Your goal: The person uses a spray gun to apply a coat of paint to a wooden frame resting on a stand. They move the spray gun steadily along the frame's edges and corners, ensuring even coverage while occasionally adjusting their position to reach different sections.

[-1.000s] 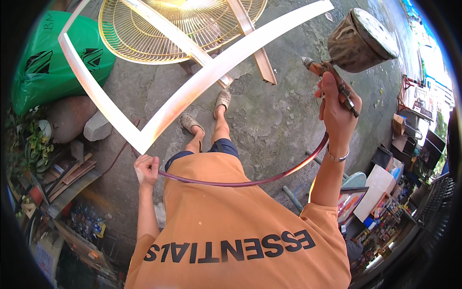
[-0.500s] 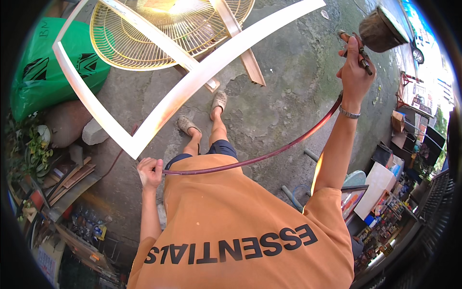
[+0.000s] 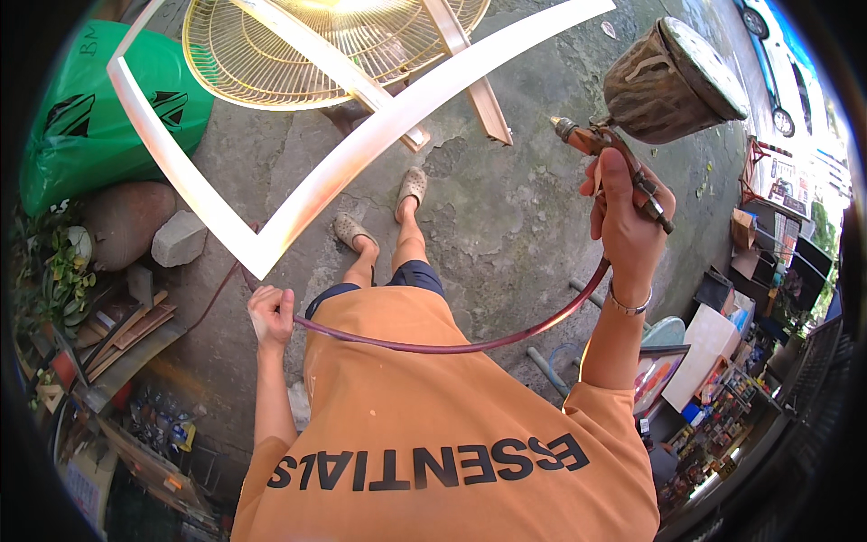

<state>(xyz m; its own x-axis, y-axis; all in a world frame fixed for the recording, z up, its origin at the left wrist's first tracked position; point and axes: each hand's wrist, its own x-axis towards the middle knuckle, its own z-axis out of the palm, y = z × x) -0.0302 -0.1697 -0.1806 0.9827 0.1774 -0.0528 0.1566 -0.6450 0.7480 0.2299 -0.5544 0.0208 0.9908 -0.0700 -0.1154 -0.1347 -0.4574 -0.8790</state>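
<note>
My right hand (image 3: pixel 632 203) is wrapped round the handle of a paint spray gun (image 3: pixel 623 163), raised at the right. On the gun sits a stained metal paint cup (image 3: pixel 673 81); its nozzle points left. From the gun a dark red air hose (image 3: pixel 470 346) sags across my front to my left hand (image 3: pixel 271 316), whose fingers are closed round it. Just beyond my left hand is the corner of a white-painted frame (image 3: pixel 352 172), with some brownish patches showing through. Below the frame are wooden bars (image 3: pixel 470 77) and a round gold wire fan grille (image 3: pixel 271 63).
A stuffed green bag (image 3: pixel 108 117) stands at the far left, near a rounded clay pot (image 3: pixel 131 226) and a stone block (image 3: pixel 179 239). Scrap boards (image 3: pixel 135 339) and plants lie left. Shelves with small goods (image 3: pixel 722 388) line the right; a car (image 3: pixel 781 72) is parked beyond.
My right hand has brought the spray gun lower and leftward, nearer to me, and turned it. The hose sags lower. My left hand still grips it, shifted slightly left.
</note>
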